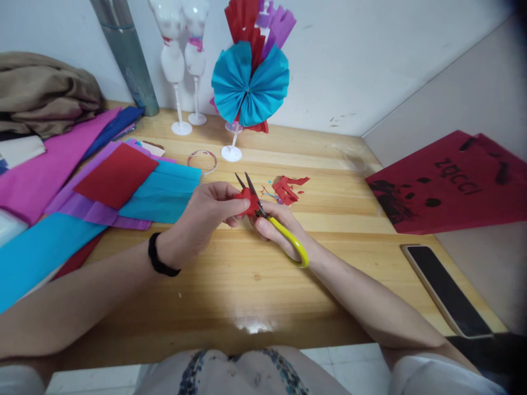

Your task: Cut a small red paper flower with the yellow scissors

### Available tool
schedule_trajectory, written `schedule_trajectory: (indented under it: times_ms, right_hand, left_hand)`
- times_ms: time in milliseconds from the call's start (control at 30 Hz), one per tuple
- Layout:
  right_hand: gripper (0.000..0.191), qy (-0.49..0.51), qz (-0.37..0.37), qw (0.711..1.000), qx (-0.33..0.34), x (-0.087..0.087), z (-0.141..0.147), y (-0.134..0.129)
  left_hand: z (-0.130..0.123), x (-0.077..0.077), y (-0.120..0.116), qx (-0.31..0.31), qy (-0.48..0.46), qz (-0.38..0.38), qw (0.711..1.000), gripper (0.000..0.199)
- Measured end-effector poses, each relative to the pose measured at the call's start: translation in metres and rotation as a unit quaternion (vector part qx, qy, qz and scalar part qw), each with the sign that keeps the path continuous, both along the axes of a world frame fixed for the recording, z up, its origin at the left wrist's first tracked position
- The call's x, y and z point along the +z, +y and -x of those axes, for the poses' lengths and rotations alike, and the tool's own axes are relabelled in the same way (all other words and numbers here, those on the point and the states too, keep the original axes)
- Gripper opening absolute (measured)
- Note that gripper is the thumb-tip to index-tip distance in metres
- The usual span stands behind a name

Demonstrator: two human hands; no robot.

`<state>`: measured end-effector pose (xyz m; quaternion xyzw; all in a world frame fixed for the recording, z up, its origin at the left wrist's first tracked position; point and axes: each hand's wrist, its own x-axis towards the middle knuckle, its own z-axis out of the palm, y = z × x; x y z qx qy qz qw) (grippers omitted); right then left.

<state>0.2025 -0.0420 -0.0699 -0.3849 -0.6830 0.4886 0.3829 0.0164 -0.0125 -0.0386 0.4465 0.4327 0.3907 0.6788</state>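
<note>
A small piece of red paper [248, 201] is pinched between the thumb and fingers of my left hand [206, 214], above the middle of the table. My right hand [280, 226] holds scissors [290, 237] with yellow handles. Their dark blades are parted and point up and away, touching or just beside the red piece. Red paper scraps [287, 189] lie on the wood just beyond my right hand. Past both hands, a blue pleated paper fan shape [250, 85] covers a small white mannequin on a stand.
Coloured paper sheets [160, 192] spread over the left of the table [230, 291]. Two white mannequins [173, 63] and a bottle [129, 60] stand at the wall. A tape roll [202, 161] lies behind my left hand. To the right are a red bag [448, 186] and a phone [447, 288].
</note>
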Motion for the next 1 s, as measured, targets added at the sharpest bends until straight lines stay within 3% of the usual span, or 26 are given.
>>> schedule_trajectory:
  times_ms: [233, 1000]
  right_hand:
    - [0.053, -0.001, -0.023, 1.000, -0.003, -0.0103, -0.0009, 0.0036]
    - [0.053, -0.011, -0.018, 1.000, 0.020, -0.0050, -0.0009, 0.0018]
  left_hand:
    - [-0.0011, -0.0024, -0.0008, -0.003, 0.003, -0.011, 1.000, 0.016]
    - [-0.0023, -0.0078, 0.0003, -0.014, 0.001, -0.029, 0.999, 0.016]
